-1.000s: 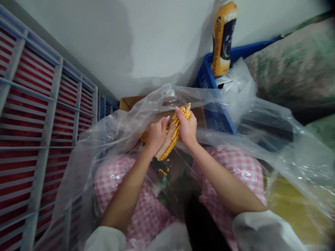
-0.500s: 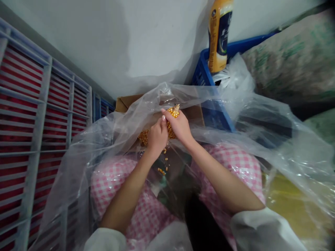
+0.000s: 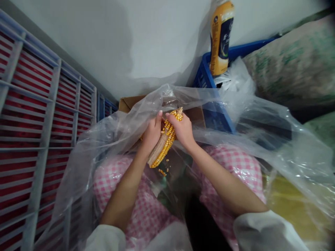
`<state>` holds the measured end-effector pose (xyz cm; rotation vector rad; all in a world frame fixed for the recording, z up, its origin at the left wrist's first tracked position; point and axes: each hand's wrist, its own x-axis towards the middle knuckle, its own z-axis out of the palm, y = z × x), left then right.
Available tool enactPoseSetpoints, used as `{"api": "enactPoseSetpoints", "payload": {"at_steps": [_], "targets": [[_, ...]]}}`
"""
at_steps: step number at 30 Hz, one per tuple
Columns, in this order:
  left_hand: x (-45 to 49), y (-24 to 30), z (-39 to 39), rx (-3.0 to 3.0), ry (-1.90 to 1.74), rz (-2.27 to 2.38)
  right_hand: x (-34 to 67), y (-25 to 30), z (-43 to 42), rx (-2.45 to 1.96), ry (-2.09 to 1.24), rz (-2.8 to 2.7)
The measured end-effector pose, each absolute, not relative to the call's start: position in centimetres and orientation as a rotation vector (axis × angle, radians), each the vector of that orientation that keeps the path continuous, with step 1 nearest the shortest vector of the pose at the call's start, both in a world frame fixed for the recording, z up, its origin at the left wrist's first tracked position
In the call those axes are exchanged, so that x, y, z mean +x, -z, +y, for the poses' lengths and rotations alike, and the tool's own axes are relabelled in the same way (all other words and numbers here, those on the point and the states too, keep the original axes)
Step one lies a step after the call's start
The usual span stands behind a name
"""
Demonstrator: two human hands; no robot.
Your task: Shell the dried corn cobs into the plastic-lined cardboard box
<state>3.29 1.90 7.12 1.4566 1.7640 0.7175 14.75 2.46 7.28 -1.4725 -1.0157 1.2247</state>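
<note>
A yellow corn cob slants between my hands, its pointed tip up and its thick end toward me. Along its left side a strip is bare of kernels. My right hand is wrapped around the upper part, thumb lying across the kernels. My left hand holds the cob's left side with the thumb raised and the other fingers mostly hidden behind it. Loose kernels lie on the clear plastic sheet below, which is draped over my knees.
Slatted plastic crates stand along the left. A cardboard box is under the sheet by the wall. At the right, a blue crate holds a yellow bottle and a white plastic bag; a large sack lies beside it.
The cob has turned so its bare strip and thick end now show. My left hand has shifted slightly left, its thumb lifting away from my right thumb.
</note>
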Motion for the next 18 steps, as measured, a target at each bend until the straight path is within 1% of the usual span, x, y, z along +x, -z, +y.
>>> {"api": "enactPoseSetpoints", "payload": {"at_steps": [3, 5, 7, 9, 11, 14, 18], "targets": [[2.0, -7.8, 2.4, 1.458, -0.899, 1.874, 15.0, -7.0, 2.8, -1.479, -1.215, -0.969], [1.6, -8.4, 2.0, 1.499, -0.899, 1.980, 15.1, -6.8, 3.2, -1.490, -1.204, -0.956], [2.0, -9.0, 0.9, 1.608, -0.708, 2.005, 15.2, -6.5, 3.6, -1.468, -1.192, -0.919], [3.0, -9.3, -0.5, 1.770, -0.436, 1.974, 15.4, -6.3, 4.0, -1.430, -1.186, -0.876], [4.2, -9.2, -1.6, 1.917, -0.273, 2.010, 15.6, -6.1, 4.3, -1.417, -1.171, -0.853], [5.1, -8.4, -1.9, 2.010, -0.234, 2.014, 15.9, -5.7, 4.6, -1.477, -1.102, -0.846], [4.6, -7.4, -0.8, 1.967, -0.242, 1.925, 16.1, -4.9, 4.6, -1.622, -0.988, -0.862]]}}
